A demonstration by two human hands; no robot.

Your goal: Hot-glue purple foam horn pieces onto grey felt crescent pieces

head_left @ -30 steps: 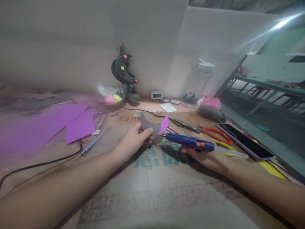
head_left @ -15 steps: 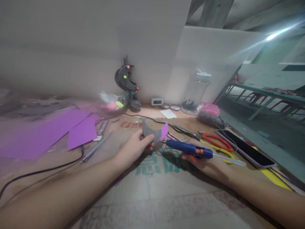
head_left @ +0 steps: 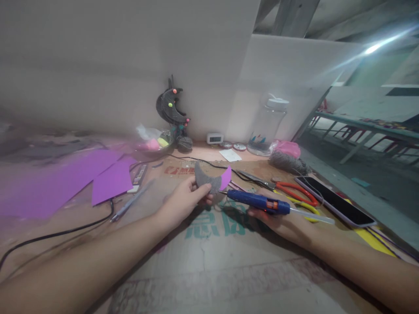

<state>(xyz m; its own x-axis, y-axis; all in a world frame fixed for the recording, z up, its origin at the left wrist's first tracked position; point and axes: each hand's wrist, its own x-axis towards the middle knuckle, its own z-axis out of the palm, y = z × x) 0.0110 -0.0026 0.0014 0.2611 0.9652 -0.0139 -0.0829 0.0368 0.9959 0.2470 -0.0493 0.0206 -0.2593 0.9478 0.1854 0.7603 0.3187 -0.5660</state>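
Observation:
A crescent [head_left: 209,181], mostly covered in grey yarn with one bare purple tip, is pinched between the thumb and fingers of my left hand [head_left: 188,196]. My right hand [head_left: 273,220] is wrapped around a blue hot glue gun [head_left: 257,201], and a clear glue stick [head_left: 312,216] juts from its back end. The gun's metal nozzle is at the crescent's lower edge, near where yarn and purple meet; whether it touches cannot be made out. A thin strand of yarn hangs below the crescent. Most fingers of my right hand are hidden beneath the gun.
Purple sheets [head_left: 113,181] and a pen [head_left: 131,203] lie left. Orange-handled scissors [head_left: 294,192], a phone [head_left: 335,201] and grey yarn [head_left: 290,162] are on the right. A dark crescent ornament [head_left: 172,104], a small digital clock [head_left: 215,138] and a clear jar [head_left: 266,126] stand along the back wall.
The whole view has shifted very slightly. Both hands, the crescent and the glue gun keep nearly the same positions relative to each other.

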